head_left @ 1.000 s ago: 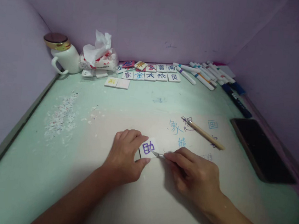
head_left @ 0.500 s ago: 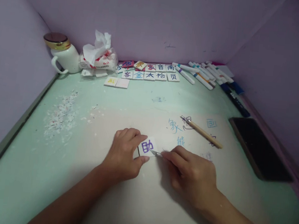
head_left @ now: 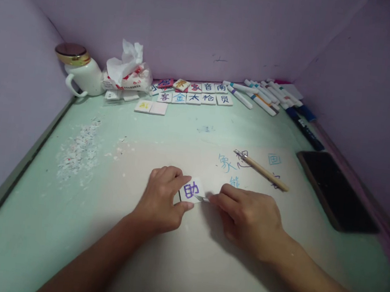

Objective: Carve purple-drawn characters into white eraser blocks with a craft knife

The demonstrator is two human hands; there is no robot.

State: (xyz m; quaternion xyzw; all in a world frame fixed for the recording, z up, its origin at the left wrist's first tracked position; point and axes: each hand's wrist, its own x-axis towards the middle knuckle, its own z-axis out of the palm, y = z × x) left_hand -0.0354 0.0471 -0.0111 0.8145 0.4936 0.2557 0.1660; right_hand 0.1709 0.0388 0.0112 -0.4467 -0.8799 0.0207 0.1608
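A small white tile (head_left: 192, 190) with a purple character lies on a pale board (head_left: 168, 264) in the middle of the green table. My left hand (head_left: 163, 203) pinches the tile's left side between thumb and fingers. My right hand (head_left: 248, 219) is closed round a thin craft knife (head_left: 202, 198), whose metal tip touches the tile's right lower edge.
A wooden-handled tool (head_left: 262, 170) lies on the board over blue writing. A dark phone (head_left: 336, 191) is at the right. Lettered tiles (head_left: 193, 94), markers (head_left: 266, 95), a tissue pack (head_left: 127, 74) and a white jar (head_left: 79, 71) line the back wall. White shavings (head_left: 79, 150) lie at the left.
Both hands and the tile have crept slightly left and up in view. The knife tip stays at the tile's right lower edge.
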